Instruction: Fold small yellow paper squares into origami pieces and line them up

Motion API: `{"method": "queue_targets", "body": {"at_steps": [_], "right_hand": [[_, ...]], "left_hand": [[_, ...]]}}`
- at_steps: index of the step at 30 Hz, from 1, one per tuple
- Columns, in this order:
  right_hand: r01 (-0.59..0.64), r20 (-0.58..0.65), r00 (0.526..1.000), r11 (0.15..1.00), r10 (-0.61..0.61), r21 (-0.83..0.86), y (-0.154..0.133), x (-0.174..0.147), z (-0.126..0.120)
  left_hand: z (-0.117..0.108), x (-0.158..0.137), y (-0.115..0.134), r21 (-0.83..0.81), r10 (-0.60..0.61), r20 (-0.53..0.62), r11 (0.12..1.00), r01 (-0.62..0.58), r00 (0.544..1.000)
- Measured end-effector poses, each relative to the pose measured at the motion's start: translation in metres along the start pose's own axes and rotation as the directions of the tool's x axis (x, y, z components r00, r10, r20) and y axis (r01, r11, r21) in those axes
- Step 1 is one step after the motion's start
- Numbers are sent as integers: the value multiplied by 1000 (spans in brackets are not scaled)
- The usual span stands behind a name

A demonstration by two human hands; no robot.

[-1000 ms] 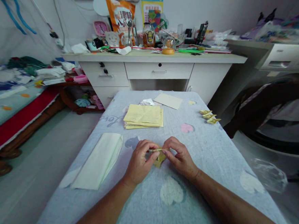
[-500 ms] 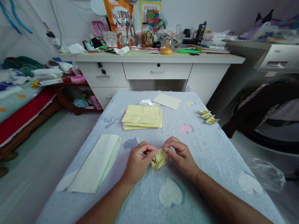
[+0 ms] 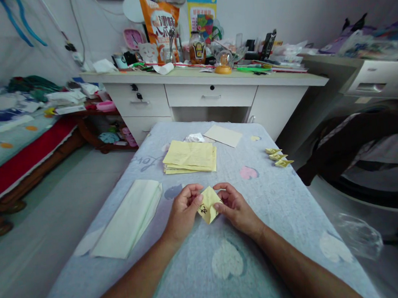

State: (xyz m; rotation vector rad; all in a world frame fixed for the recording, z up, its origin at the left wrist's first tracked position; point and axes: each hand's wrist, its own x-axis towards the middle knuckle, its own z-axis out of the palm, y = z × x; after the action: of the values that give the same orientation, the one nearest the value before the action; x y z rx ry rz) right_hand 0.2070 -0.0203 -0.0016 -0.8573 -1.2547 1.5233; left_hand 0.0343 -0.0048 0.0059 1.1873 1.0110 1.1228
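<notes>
Between my hands is a small folded piece of yellow paper (image 3: 209,204), diamond-shaped from here, with dark handwriting on it. My left hand (image 3: 183,207) pinches its left corner between thumb and fingers. On the opposite corner, my right hand (image 3: 235,206) grips with the thumb in front and the fingers behind. Beyond them lies a stack of yellow paper sheets (image 3: 190,156). Folded yellow paper pieces (image 3: 277,157) with pointed ends sit in a short row at the right edge of the table.
A folded pale green sheet (image 3: 130,217) lies on the left of the cloth-covered table (image 3: 227,260). A beige card (image 3: 223,136) and crumpled white paper (image 3: 194,138) lie at the far end. Behind stands a cluttered white desk (image 3: 212,93); a washing machine (image 3: 368,91) is at right.
The folded paper has been turned and spread from a drooping shape into an upright diamond. My fingers have shifted from its top edge down to its side corners.
</notes>
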Motion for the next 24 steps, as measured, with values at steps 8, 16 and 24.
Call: {"method": "queue_targets", "body": {"at_steps": [8,16,24], "right_hand": [[-17,-148,989,1000,20,24,-5,6,-3],[-53,-76,996,998,56,40,-9,3,0],[-86,-23,996,996,86,4,-11,3,-2]], "left_hand": [[-2,-2,0,61,-49,285,998,33,957],[-5,1,-3,158,21,279,985,-68,960],[-4,1,2,174,67,323,976,-129,944]]}}
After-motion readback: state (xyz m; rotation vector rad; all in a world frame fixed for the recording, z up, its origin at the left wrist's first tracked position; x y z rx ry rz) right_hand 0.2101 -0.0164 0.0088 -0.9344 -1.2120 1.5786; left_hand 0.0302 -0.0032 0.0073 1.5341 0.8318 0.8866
